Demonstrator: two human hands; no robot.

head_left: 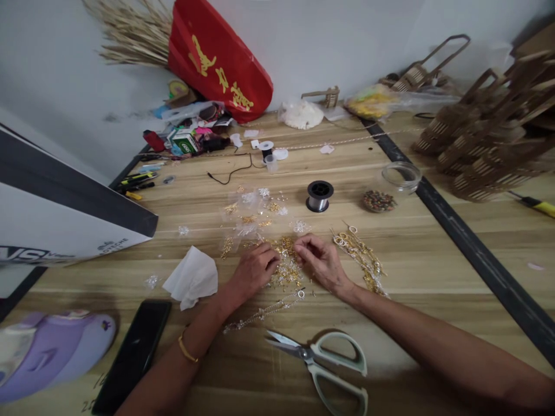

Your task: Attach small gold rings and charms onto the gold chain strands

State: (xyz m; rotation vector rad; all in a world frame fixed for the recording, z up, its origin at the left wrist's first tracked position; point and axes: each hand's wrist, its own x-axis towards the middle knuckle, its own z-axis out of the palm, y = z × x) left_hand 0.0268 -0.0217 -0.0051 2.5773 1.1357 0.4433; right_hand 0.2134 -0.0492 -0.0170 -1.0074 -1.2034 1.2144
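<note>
Over a loose pile of gold and clear beads [287,273] both hands are bent close together. My left hand [256,267] has its fingers curled at the pile's left side, and what they pinch, if anything, is too small to make out. My right hand [323,261] brings thumb and forefinger together at the pile's right edge; anything between them is hidden. A beaded chain with a ring [264,312] lies in front of the pile. To the right rests a bunch of gold and clear beaded strands [362,260]. Green-handled scissors [318,358] lie nearest me, blades pointing left.
Behind the pile are small bead bags [249,216] and a wire spool [319,196]. A bowl of mixed beads [378,201] stands right of it. White tissue [193,277], a black phone [134,352] and a large box [65,202] are left. Woven baskets [481,144] stand right.
</note>
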